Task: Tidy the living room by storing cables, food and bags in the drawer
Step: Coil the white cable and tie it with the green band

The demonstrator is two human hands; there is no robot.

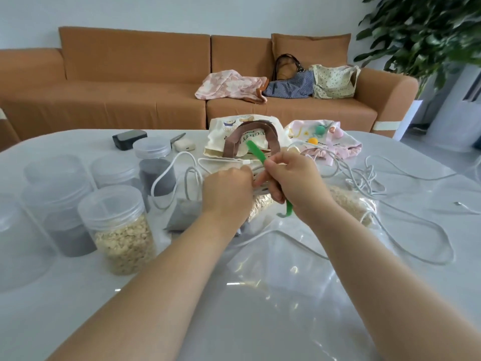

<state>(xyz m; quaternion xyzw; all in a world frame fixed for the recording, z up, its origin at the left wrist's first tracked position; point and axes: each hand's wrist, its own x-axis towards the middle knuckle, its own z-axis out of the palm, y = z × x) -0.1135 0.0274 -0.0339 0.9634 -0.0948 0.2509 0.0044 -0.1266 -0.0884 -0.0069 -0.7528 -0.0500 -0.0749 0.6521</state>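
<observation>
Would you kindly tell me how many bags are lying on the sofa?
4: a pink floral bag on the left, a blue dotted bag in the middle, a brown handbag behind it, a cream dotted bag on the right. More may be hidden.

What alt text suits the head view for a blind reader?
The left hand grips a coiled cable while the right hand holds a green tie, above a table. Jars, bags and loose cables lie around; a sofa behind holds more bags.
</observation>
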